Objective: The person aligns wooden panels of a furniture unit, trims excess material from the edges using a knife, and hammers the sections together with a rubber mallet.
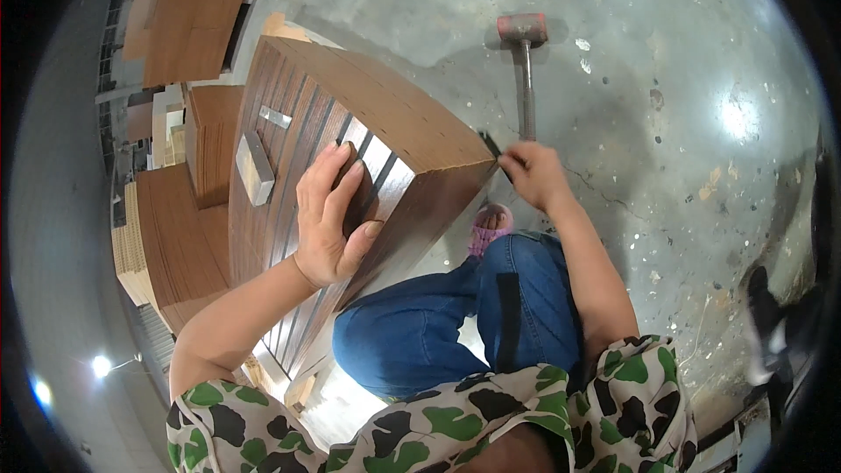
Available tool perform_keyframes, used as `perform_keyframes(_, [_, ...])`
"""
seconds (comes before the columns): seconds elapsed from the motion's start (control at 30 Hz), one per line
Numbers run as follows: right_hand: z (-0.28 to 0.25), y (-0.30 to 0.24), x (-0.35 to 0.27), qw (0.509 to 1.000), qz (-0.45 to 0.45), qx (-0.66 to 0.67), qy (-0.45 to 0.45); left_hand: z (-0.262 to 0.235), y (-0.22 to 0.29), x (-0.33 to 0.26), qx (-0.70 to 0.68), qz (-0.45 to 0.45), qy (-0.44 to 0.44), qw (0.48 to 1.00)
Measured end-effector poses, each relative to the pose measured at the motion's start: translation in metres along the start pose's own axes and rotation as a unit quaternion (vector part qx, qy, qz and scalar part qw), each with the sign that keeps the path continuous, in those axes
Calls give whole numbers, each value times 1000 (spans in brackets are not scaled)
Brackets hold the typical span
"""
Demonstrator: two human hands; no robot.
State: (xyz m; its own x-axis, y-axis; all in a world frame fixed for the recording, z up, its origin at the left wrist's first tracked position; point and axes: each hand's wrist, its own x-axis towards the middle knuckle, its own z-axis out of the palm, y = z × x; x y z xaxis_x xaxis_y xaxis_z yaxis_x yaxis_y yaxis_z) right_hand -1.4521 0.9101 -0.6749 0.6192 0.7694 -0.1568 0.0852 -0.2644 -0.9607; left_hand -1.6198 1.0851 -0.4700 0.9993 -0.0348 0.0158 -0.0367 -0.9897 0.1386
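Left hand (331,219) presses flat, fingers spread, on the slatted wooden panel (350,149); right hand (536,173) reaches out, clamped around the mallet (524,70) handle.

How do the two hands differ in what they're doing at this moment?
The left hand lies spread and flat on the slatted wooden panel; the right hand is curled around the mallet's black grip. The left rests on wood; the right is down by the concrete floor. Both are bare.

The right hand (536,175) hides the mallet (524,61) handle's end.
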Motion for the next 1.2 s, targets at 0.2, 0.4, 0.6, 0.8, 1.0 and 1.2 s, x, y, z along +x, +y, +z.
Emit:
perform_keyframes(0.2, [-20,-123,-36,944,-271,185,31,-1,-2,-13,0,-20,35,999])
perform_keyframes(0.4, [7,-45,-15,987,-71,49,139,0,3,1,6,0,9,1000])
perform_keyframes(0.6, [-6,-120,-44,924,-210,318,16,1,-1,-15,14,-33,36,999])
perform_keyframes(0.8, [30,100,-2,950,218,221,43,5,1,-6,5,-13,49,999])
perform_keyframes(1.0, [64,89,-1,996,33,-36,80,4,-1,-8,-5,-13,37,999])
perform_keyframes(1.2, [30,65,2,992,55,111,5,2,0,-6,-13,-11,27,999])
